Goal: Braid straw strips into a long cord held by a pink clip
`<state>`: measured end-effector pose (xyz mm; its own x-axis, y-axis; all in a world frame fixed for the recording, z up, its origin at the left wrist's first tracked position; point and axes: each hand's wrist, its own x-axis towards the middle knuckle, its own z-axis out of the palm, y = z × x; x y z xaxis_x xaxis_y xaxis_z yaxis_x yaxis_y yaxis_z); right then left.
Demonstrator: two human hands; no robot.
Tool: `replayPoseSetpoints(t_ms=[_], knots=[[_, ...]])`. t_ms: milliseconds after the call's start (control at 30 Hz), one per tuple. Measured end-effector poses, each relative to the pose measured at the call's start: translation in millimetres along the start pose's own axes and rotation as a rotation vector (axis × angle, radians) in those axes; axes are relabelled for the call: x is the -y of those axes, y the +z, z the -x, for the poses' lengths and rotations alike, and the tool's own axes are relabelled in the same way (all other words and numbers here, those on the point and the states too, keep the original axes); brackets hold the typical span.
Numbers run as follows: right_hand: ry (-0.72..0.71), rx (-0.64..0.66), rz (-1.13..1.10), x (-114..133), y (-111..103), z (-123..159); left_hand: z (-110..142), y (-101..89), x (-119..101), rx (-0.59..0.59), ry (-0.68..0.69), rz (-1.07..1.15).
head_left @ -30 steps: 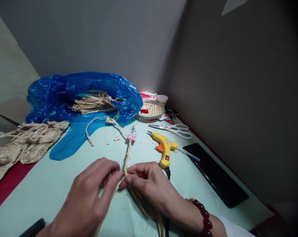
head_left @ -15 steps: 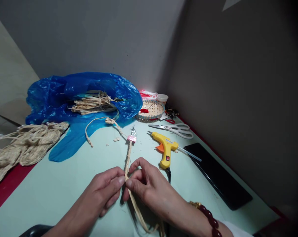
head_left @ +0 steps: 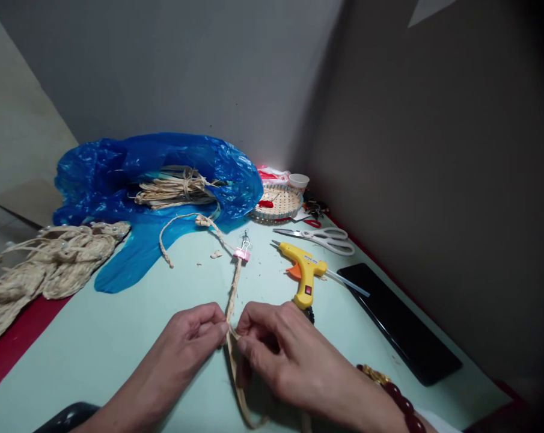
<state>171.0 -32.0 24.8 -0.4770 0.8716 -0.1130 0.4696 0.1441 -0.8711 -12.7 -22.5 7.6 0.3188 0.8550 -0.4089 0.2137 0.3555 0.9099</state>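
A pale straw-coloured braid (head_left: 234,282) runs toward me from a pink binder clip (head_left: 241,255) on the table. My left hand (head_left: 195,337) pinches the braid's near end between thumb and fingers. Just to its right, my right hand (head_left: 276,349) is closed on a strand that it holds out sideways from the braid. Loose strands (head_left: 236,385) hang below both hands in a curve toward the table's near edge. Beyond the clip, a thin knotted length (head_left: 204,221) of the same fibre curls to the left.
A blue plastic bag (head_left: 163,150) with a fibre bundle (head_left: 177,187) lies at the back. Woven straw pieces (head_left: 59,264) are at left. To the right are a yellow glue gun (head_left: 304,264), scissors (head_left: 330,237), a black phone-like slab (head_left: 398,325), a flat basket (head_left: 281,203) and a cup (head_left: 299,180).
My right hand has shifted slightly right, drawing a strand away from the braid. My left hand keeps its pinch. The whole view has moved a little.
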Motion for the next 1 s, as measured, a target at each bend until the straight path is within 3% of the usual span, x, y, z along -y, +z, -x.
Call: replayPoseSetpoints(t_ms=[167,400,467,633,700,800,867,1000], knots=[[-0.152,0.000,0.184,12,9,5,-1,1.4,-3,-0.023,0.032,-0.080],[-0.469,0.046,0.668,-3,28,-1,3,0.8,-3,-0.016,0.031,-0.042],[-0.436,0.038,0.584,-1,24,-2,3,0.1,-3,-0.012,0.041,-0.022],[-0.032,-0.249,0.040,4,7,-5,3,-0.9,-3,-0.006,0.017,-0.007],[0.027,-0.174,-0.127,0,6,-9,3,-1.0,-3,0.012,0.029,0.005],[0.037,0.065,-0.378,-9,10,-13,3,-1.8,-2,0.083,0.082,-0.002],[0.019,0.069,-0.381,-12,12,-14,4,-2.6,-2,0.073,0.122,-0.079],[-0.050,-0.032,-0.162,-9,12,-14,5,-1.9,-2,-0.022,0.145,-0.274]])
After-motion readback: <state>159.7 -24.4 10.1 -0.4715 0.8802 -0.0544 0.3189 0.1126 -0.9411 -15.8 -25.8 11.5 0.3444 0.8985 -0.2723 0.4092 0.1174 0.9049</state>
